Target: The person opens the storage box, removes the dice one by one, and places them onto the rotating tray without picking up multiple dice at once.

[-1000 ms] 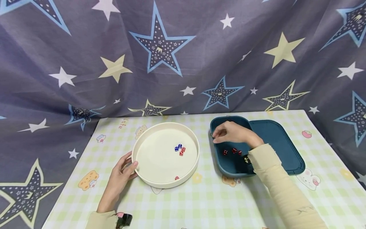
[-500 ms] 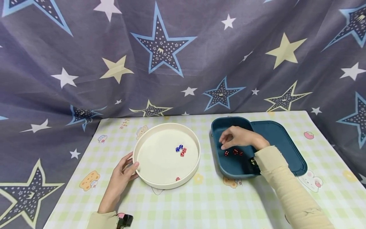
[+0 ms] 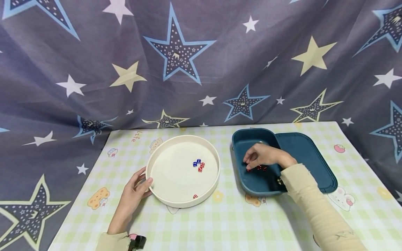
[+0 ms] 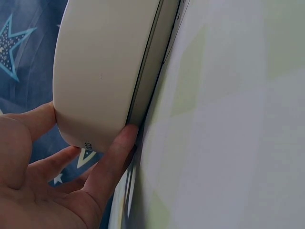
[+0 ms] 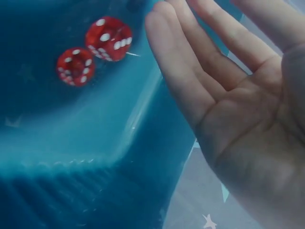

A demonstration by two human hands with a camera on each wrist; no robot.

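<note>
My left hand [image 3: 135, 191] holds the left rim of a round cream tray [image 3: 166, 174], thumb at its edge and fingers against its side; the left wrist view shows the grip on the tray wall [image 4: 95, 71]. Blue dice [image 3: 195, 164] and red dice [image 3: 200, 169] lie in the tray's right half, plus one red die [image 3: 195, 196] near the front. My right hand [image 3: 265, 155] reaches down into a dark blue box [image 3: 245, 188], fingertips close over a red die [image 3: 248, 169]. In the right wrist view its fingers look extended, tips partly cut off, beside two red dice [image 5: 75, 67].
A flat dark blue lid [image 3: 309, 160] lies right of the box, against it. Both containers stand on a checked tablecloth [image 3: 188, 230], and a star-patterned curtain [image 3: 204, 69] hangs behind. Further red dice [image 3: 261, 168] lie in the box under my right hand.
My right hand has moved from the box's left wall inward, then down toward the red dice, partly covering the leftmost one. My left hand and the tray hold still.
</note>
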